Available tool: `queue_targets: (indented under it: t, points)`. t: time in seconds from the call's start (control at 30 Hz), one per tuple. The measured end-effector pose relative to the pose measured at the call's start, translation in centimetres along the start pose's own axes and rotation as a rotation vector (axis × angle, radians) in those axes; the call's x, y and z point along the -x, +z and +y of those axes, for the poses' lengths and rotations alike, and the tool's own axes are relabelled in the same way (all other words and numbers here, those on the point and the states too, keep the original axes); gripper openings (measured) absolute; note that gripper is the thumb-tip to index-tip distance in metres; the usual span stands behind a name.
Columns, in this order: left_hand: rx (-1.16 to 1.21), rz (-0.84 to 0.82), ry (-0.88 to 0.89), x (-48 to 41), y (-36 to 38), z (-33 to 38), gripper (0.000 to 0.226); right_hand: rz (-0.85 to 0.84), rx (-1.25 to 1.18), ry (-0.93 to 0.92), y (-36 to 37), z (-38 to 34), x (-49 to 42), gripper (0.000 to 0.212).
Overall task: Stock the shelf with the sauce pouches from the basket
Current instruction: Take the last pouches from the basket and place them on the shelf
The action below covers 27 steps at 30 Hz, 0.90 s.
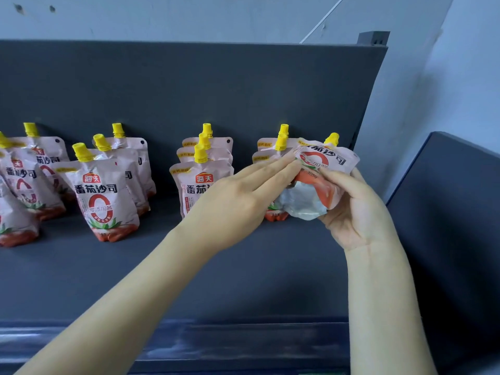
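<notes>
Pink sauce pouches with yellow caps stand in rows on the dark shelf (243,266). My right hand (357,209) grips one pouch (322,163) by its lower end, tilted with its silver bottom toward me, in front of two standing pouches (266,150) at the right. My left hand (238,196) reaches over with straight fingers, whose tips touch the held pouch's left edge. A row of three pouches (197,177) stands just left of my left hand. The basket is out of view.
More pouches stand in a row (108,190) and a group (24,180) on the shelf's left part. The dark back panel (189,90) rises behind them. A dark side panel (446,212) sits at the right. The shelf's front lip (216,339) runs below my arms.
</notes>
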State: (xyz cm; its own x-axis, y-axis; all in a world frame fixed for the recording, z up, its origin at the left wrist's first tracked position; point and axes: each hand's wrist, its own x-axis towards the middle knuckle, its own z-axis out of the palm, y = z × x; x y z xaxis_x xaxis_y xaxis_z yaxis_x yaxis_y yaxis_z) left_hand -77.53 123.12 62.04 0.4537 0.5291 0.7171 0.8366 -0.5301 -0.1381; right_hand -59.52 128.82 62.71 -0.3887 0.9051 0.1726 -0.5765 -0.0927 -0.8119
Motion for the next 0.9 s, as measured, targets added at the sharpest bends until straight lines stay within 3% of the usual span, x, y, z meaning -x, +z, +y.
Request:
queue_targets:
  t: [0.27, 0.47, 0.6, 0.7, 0.8, 0.9]
  points:
    - [-0.016, 0.145, -0.024, -0.3, 0.2, 0.5, 0.051, -0.029, -0.068, -0.01, 0.5, 0.2, -0.2, 0.048]
    - [0.158, 0.375, -0.141, -0.9, 0.6, 0.7, 0.051, -0.048, -0.061, -0.033, 1.3, 0.3, -0.2, 0.051]
    - [0.257, 0.479, -0.309, -1.4, 0.8, 1.1, 0.038, 0.017, -0.054, -0.042, 1.4, 0.3, -0.5, 0.029]
    - [0.485, 0.445, -0.473, -1.7, 0.8, 1.4, 0.021, 0.059, -0.131, -0.014, 0.8, 0.2, -0.6, 0.033]
    - [0.796, 0.253, -0.682, -1.5, 0.9, 1.4, 0.025, 0.07, -0.218, 0.011, 0.1, 0.1, -0.5, 0.04]
    - [0.931, 0.117, -0.796, -1.2, 1.0, 1.3, 0.02, 0.068, -0.241, 0.006, -0.3, -0.1, -0.5, 0.034]
